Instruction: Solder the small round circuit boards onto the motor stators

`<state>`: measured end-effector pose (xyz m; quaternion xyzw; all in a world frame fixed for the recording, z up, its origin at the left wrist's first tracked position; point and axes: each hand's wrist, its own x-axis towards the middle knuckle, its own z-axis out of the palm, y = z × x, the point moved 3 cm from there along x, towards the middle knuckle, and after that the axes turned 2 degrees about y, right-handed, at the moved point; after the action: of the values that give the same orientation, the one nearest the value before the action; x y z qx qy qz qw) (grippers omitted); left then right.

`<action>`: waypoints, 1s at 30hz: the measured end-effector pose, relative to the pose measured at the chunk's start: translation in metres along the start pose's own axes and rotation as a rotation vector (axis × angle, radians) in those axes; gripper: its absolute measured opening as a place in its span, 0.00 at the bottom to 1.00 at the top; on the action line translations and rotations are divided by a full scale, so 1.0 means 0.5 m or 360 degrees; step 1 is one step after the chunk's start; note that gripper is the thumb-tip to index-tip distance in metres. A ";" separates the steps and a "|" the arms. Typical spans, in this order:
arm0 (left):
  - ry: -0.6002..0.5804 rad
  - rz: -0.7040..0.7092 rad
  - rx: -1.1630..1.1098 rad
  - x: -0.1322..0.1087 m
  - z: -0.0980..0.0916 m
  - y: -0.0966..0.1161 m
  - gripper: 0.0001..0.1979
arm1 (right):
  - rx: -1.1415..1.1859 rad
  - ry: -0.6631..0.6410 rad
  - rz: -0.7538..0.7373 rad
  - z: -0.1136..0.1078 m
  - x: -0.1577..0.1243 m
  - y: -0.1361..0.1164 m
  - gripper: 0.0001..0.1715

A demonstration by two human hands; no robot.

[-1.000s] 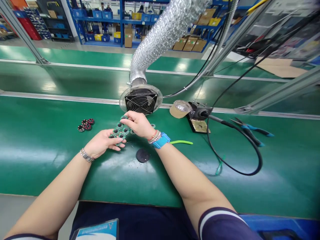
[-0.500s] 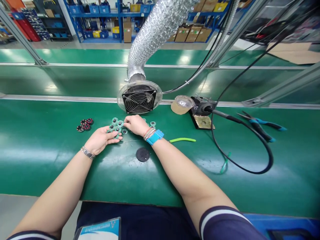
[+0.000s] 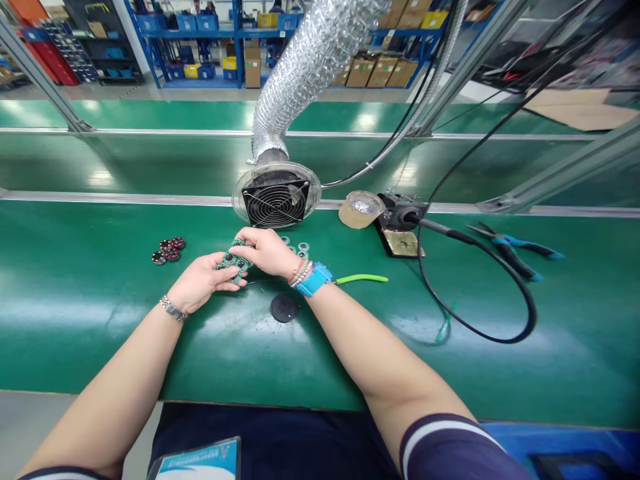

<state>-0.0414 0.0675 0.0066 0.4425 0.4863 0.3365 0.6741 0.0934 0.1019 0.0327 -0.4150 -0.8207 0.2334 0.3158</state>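
Both my hands grip a green panel of small round circuit boards [image 3: 234,261] just above the green bench. My left hand [image 3: 203,283] pinches its near end with thumb and fingers. My right hand [image 3: 267,250] is curled over its far end, fingers closed on it. A few loose round green boards [image 3: 300,249] lie on the mat behind my right wrist. A black disc [image 3: 285,308] lies flat close to my right forearm.
A fume fan [image 3: 275,195] on a foil duct stands right behind my hands. Left lie small black-and-red parts [image 3: 168,250]. To the right: a tape roll [image 3: 361,209], soldering iron stand [image 3: 403,230] with looping black cable, green tweezers [image 3: 361,279], blue-handled pliers [image 3: 520,250].
The panel went from raised and held up on end down to the mat, and is now gripped by both hands again, slightly lifted. My hands have stayed in front of the fan.
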 end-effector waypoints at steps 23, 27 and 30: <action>0.0390 0.0067 -0.0069 0.026 -0.019 0.000 0.11 | -0.0465 -0.0067 0.0474 -0.066 -0.021 0.088 0.07; 0.0244 0.0130 -0.0074 0.021 -0.004 -0.001 0.16 | 0.0081 -0.0147 0.0204 -0.024 -0.013 0.030 0.10; 0.0179 0.0134 -0.0096 0.015 0.005 -0.001 0.17 | 0.0040 -0.0176 0.0104 0.005 -0.014 0.006 0.08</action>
<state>-0.0368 0.0734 0.0040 0.4225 0.4941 0.4033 0.6440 0.0962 0.0973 0.0269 -0.4241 -0.8198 0.2765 0.2675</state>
